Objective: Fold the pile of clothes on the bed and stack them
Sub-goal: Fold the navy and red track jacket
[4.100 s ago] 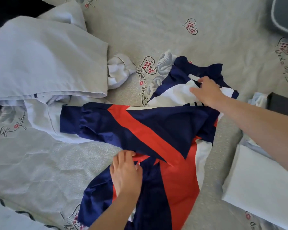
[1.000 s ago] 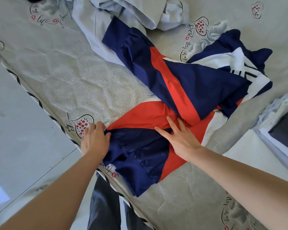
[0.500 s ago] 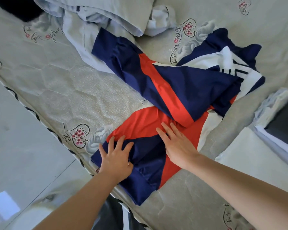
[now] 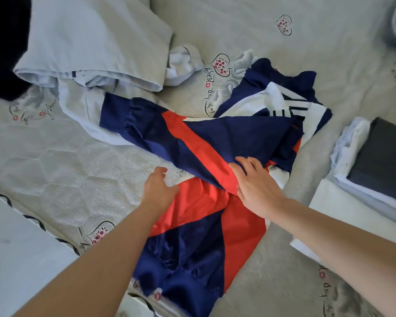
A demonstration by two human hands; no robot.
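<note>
A navy, red and white jacket [image 4: 215, 161] lies spread across the bed [image 4: 55, 170], partly folded. One sleeve runs from upper left down to the middle; its navy cuff end rests on a pale blue garment [image 4: 82, 37] that lies crumpled at the upper left. The jacket's white, striped part bunches at the upper right, and its navy lower end hangs at the bed's near edge. At the right, folded clothes [image 4: 361, 179] sit in a stack: white and pale pieces with a dark one on top.
</note>
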